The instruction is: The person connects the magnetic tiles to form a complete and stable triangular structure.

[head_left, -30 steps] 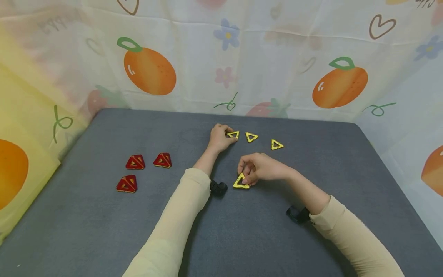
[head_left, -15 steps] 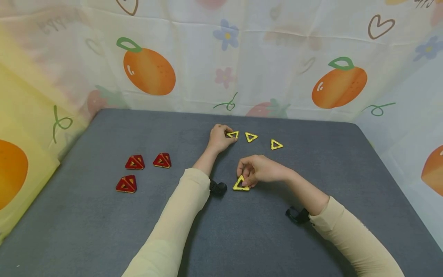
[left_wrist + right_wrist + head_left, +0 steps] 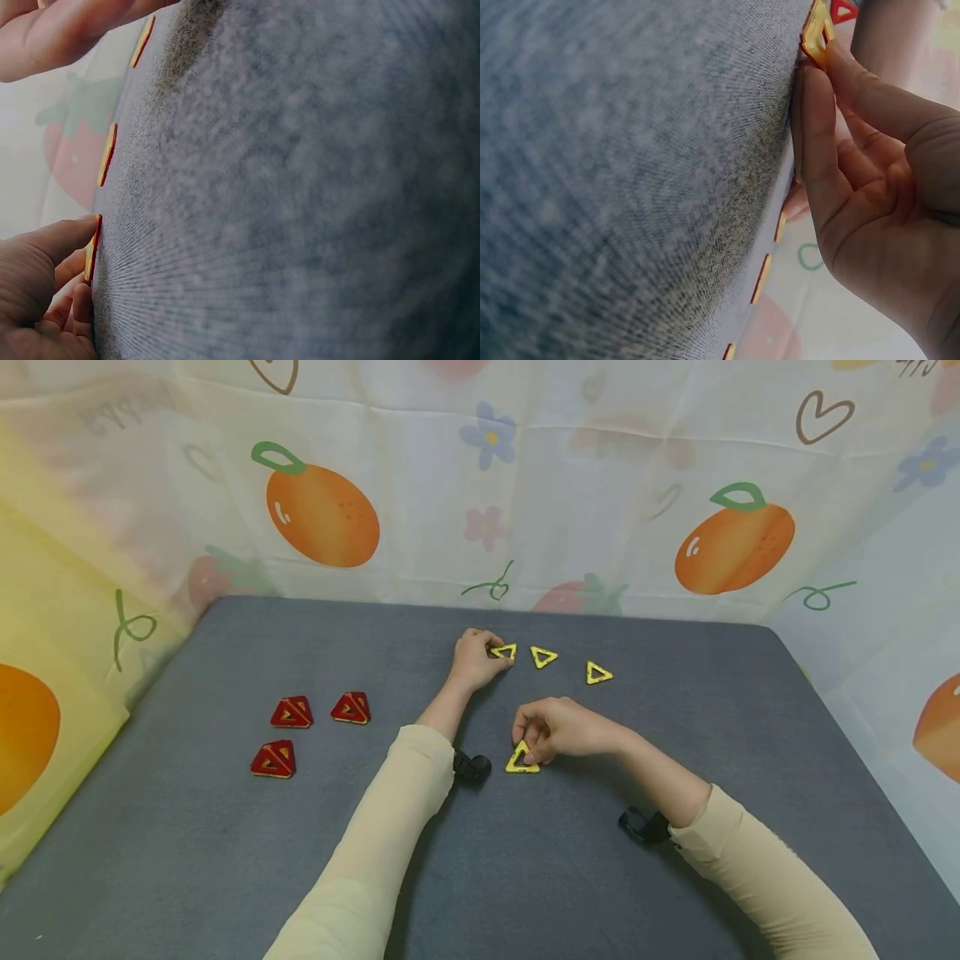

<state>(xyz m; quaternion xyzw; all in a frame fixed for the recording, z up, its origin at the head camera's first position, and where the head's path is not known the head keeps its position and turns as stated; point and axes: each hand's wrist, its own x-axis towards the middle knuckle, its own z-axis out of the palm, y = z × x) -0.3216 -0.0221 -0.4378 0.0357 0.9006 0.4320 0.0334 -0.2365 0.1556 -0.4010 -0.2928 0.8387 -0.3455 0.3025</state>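
Note:
Near the far table edge, my left hand [image 3: 476,658] holds a yellow triangular frame tile [image 3: 511,652] by its edges. The left wrist view shows the thumb at one end of that tile [image 3: 93,251] and curled fingers at the other. Closer to me, my right hand [image 3: 562,727] pinches another yellow triangular tile [image 3: 516,767] at its right corner, between thumb and fingertips. This tile [image 3: 817,34] has a red edge in the right wrist view and sits close over the table. Two more yellow triangular tiles, one in the middle [image 3: 543,657] and one farther right [image 3: 597,673], lie flat beyond my right hand.
Three red triangular pieces with yellow edges lie on the left: a back-left one [image 3: 292,712], a back-right one [image 3: 351,707] and a front one [image 3: 273,760]. Behind the grey table [image 3: 187,843] hangs a fruit-print curtain [image 3: 420,485].
My right hand has shifted slightly toward me with its yellow tile, mostly in the first half second. My left hand and the other pieces stay in place.

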